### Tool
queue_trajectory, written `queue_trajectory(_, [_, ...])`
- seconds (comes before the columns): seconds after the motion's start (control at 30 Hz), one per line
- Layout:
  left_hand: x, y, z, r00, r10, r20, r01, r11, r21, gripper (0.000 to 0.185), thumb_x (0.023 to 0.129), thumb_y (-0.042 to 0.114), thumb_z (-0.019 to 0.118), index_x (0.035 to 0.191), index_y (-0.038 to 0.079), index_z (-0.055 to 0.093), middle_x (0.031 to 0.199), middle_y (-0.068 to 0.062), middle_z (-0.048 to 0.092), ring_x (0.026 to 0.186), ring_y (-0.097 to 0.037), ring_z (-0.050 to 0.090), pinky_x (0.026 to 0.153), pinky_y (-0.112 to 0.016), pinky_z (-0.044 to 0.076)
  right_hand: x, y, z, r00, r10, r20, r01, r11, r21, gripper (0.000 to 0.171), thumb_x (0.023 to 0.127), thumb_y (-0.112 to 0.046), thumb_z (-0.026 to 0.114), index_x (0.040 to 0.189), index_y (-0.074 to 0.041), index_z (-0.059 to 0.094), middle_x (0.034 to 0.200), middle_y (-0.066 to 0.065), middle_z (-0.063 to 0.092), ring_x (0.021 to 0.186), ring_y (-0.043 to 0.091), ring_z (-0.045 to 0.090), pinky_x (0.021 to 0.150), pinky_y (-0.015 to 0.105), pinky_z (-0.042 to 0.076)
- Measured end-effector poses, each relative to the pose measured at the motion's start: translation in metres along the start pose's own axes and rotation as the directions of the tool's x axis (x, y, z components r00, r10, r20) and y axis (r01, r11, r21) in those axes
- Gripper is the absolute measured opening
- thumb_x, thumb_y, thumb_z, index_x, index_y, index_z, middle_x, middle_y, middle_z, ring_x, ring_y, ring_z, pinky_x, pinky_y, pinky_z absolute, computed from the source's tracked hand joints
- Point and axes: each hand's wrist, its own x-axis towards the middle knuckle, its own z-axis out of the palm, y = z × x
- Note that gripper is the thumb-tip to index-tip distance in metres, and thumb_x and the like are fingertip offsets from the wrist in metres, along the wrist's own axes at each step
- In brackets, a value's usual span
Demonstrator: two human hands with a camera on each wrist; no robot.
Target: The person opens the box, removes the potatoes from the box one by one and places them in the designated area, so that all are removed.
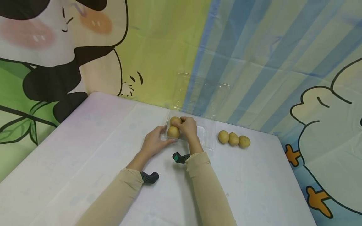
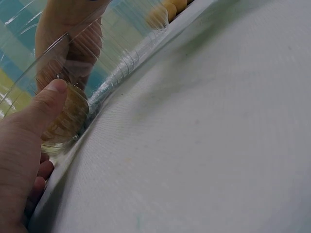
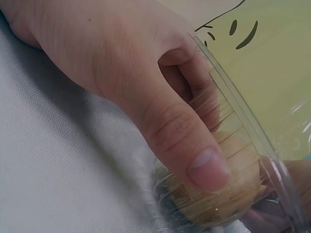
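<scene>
Head view: your left hand (image 1: pixel 154 143) steadies the clear plastic tray (image 1: pixel 207 138) on the white surface (image 1: pixel 85 157); your right hand (image 1: pixel 188 126) grips a potato (image 1: pixel 175 121) inside it. Left wrist view: thumb (image 2: pixel 46 99) pressed to the tray wall. Right wrist view: thumb (image 3: pixel 187 145) curled over the potato. No writing legible.

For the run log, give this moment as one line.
left hand: steadies clear plastic clamshell tray | right hand: grips yellow potato in it
</scene>
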Motion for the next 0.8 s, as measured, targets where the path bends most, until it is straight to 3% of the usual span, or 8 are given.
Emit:
queue_trajectory(0.47, [-0.001, 0.0, 0.004, 1.0, -0.016, 0.009, 0.017, 1.0, -0.016, 0.089, 0.062, 0.072, 0.06, 0.129, 0.015, 0.046, 0.127, -0.003, 0.054, 0.117, -0.024, 0.051, 0.097, -0.042, 0.041, -0.004, 0.003, -0.007, 0.997, 0.017, -0.071, -0.02, 0.999, -0.032, 0.058, 0.069, -0.046, 0.073, 0.115, -0.012, 0.062, 0.113, 0.005, 0.064, 0.107, 0.025, 0.056, 0.089, 0.036, 0.048])
queue_trajectory(0.8, [0.001, -0.002, 0.002, 1.0, 0.003, -0.004, -0.003, 1.0, -0.019, 0.085, 0.065, 0.064, 0.066, 0.129, 0.013, 0.046, 0.125, -0.005, 0.056, 0.115, -0.024, 0.052, 0.095, -0.041, 0.043, -0.013, 0.002, -0.033, 0.992, -0.052, -0.111, 0.055, 0.998, 0.021, 0.061, 0.069, -0.046, 0.073, 0.118, -0.014, 0.06, 0.112, 0.002, 0.065, 0.1, 0.017, 0.062, 0.086, 0.031, 0.051])
